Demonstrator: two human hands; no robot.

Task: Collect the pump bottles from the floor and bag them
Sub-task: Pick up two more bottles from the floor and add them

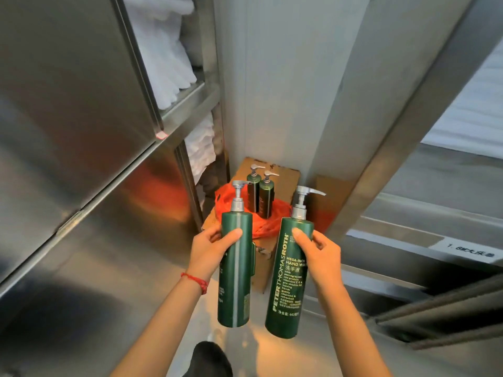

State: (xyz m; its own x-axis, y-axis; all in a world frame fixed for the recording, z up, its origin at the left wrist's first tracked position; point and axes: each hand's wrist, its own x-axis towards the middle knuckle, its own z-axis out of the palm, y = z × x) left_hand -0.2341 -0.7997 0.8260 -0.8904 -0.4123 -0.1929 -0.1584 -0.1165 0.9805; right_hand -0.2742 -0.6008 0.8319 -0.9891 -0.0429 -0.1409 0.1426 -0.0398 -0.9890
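Note:
My left hand (211,247) grips a tall green pump bottle (234,281) near its shoulder and holds it upright in the air. My right hand (317,250) holds a second green pump bottle (288,278) with white lettering, tilted slightly. Beyond them two more green pump bottles (253,193) (266,197) stand upright in an orange plastic bag (265,225). The bag lies crumpled on a cardboard box (268,263) in the corner.
A steel cabinet (81,159) fills the left side, with shelves of folded white towels (163,58) behind it. A steel post (381,131) and steel shelving (435,240) close in the right. My dark shoe (208,360) shows on the pale floor below.

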